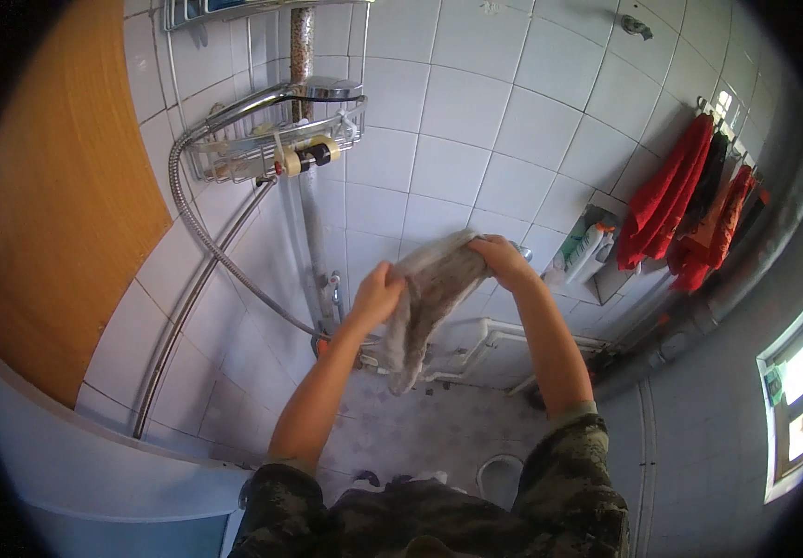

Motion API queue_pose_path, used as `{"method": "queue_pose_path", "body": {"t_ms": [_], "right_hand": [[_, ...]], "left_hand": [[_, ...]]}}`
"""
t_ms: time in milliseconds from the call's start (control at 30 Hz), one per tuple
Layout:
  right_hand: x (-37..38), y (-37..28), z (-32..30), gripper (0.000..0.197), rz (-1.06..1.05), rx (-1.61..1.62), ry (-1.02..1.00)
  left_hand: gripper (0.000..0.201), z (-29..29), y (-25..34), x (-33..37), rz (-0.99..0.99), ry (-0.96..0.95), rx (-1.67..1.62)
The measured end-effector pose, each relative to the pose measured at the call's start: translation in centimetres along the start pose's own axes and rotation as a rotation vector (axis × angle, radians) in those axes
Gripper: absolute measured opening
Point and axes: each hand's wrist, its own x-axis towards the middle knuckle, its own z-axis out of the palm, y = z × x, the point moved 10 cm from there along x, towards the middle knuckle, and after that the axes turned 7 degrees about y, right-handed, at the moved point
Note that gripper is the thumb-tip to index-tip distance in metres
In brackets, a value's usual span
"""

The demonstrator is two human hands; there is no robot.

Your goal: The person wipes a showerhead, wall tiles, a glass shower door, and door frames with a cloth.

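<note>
A damp-looking grey-beige cloth (pixel 438 284) hangs in front of me at chest height, its lower left end drooping toward the floor. My left hand (pixel 378 298) has its fingers closed on the cloth's left edge. At the upper right corner, my right hand (pixel 504 260) pinches the same cloth. Between the two hands the cloth is spread partly out, with folds and darker patches on it. Both forearms reach up from camouflage-patterned sleeves.
A metal wire corner rack (pixel 276 139) and a shower hose (pixel 192 223) are on the left wall. Red cloths (pixel 666 191) hang from hooks at the right. Bottles (pixel 587 249) stand in a wall niche. White pipes (pixel 485 344) run low along the tiles, above the floor (pixel 420 423).
</note>
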Motion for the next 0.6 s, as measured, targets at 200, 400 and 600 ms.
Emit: {"method": "queue_pose_path", "body": {"t_ms": [200, 400, 600], "right_hand": [[0.7, 3.5, 0.3, 0.044, -0.077, -0.046, -0.041], [-4.6, 6.1, 11.3, 0.059, -0.276, -0.057, -0.403], [-2.0, 8.9, 6.0, 0.031, 0.137, 0.266, -0.110]], "left_hand": [[0.012, -1.4, 5.6, 1.8, -0.409, -0.178, -0.634], [0.021, -2.1, 8.8, 3.1, -0.357, -0.307, -1.264], [0.039, -2.9, 3.9, 1.4, -0.422, -0.207, -1.284]]}}
